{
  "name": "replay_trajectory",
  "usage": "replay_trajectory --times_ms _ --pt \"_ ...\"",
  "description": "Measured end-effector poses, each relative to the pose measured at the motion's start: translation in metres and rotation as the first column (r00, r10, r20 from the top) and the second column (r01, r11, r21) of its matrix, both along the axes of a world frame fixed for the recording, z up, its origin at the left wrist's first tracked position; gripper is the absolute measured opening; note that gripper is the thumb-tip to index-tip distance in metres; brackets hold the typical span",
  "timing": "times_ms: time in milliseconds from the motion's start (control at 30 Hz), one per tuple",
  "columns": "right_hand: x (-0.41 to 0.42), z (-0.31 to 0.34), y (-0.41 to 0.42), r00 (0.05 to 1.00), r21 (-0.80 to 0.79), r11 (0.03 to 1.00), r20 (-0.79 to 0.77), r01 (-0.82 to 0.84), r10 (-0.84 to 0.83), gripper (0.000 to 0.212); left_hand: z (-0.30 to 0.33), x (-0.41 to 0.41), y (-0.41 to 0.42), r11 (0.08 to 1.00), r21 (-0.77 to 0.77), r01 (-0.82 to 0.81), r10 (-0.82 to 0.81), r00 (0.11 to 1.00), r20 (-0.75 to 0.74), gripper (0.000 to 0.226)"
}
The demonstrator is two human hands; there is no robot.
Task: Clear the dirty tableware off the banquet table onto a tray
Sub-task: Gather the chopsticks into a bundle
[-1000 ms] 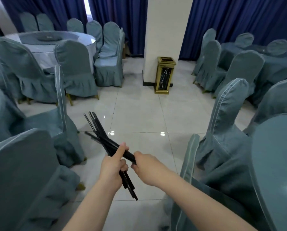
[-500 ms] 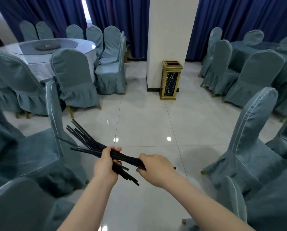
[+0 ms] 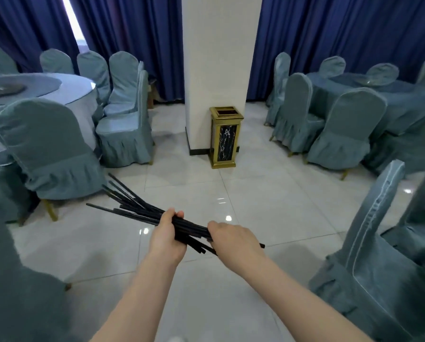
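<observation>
Fingers (image 3: 179, 214) of my left hand (image 3: 165, 239) and right hand (image 3: 233, 239) curl round one bundle of black chopsticks (image 3: 137, 209) — thin, plain, no legible markings, tips fanned up-left — held above the tiled floor (image 3: 255, 193) between covered chairs (image 3: 51, 149).

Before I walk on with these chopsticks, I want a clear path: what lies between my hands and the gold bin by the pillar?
Head view: only bare glossy floor tiles lie between the hands and the gold bin.
</observation>
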State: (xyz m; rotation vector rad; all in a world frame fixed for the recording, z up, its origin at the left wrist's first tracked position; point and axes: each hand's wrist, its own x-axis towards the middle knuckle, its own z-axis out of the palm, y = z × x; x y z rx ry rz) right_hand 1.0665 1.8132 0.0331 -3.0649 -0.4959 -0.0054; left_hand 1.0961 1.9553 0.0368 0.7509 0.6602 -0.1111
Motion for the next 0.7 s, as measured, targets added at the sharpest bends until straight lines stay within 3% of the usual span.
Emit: replay_trajectory --times_ms 200,267,300,367,433,500,600,700 --pt "0.119 0.002 -0.062 0.972 0.199 0.958 -0.146 0.209 -0.182 0.028 -0.001 0.162 -0.033 0.989 -0.01 0.149 -0.148 0.988 0.031 0.015" --pt "0.145 0.002 -0.094 0.923 0.421 0.838 -0.309 0.347 -0.227 0.032 0.004 0.209 -0.047 0.986 -0.003 0.169 -0.168 0.985 0.04 0.012" --pt "0.155 0.001 -0.108 0.897 0.575 0.701 -0.374 0.423 -0.235 0.033 0.007 0.231 -0.058 0.984 -0.011 0.176 -0.176 0.983 0.045 0.011" --pt "0.176 -0.003 -0.131 0.837 0.8 0.256 -0.486 0.542 -0.253 0.035 0.011 0.265 -0.087 0.977 -0.019 0.214 -0.212 0.976 0.056 0.012" --pt "0.205 -0.017 -0.153 0.762 0.819 -0.218 -0.573 0.53 -0.301 0.042 0.013 0.294 -0.13 0.96 -0.021 0.279 -0.276 0.957 0.088 0.016" --pt "0.232 -0.024 -0.167 0.697 0.717 -0.51 -0.66 0.474 -0.28 0.057 0.018 0.312 -0.164 0.955 -0.03 0.295 -0.288 0.947 0.142 0.019" --pt "0.278 -0.035 -0.218 0.661 0.585 -0.729 -0.708 0.354 -0.248 0.065 0.023 0.353 -0.232 0.94 -0.022 0.341 -0.326 0.914 0.239 0.02" --pt "0.322 -0.033 -0.278 0.69 0.573 -0.766 -0.68 0.29 -0.247 0.065 0.026 0.386 -0.305 0.908 -0.008 0.418 -0.396 0.865 0.31 0.015"
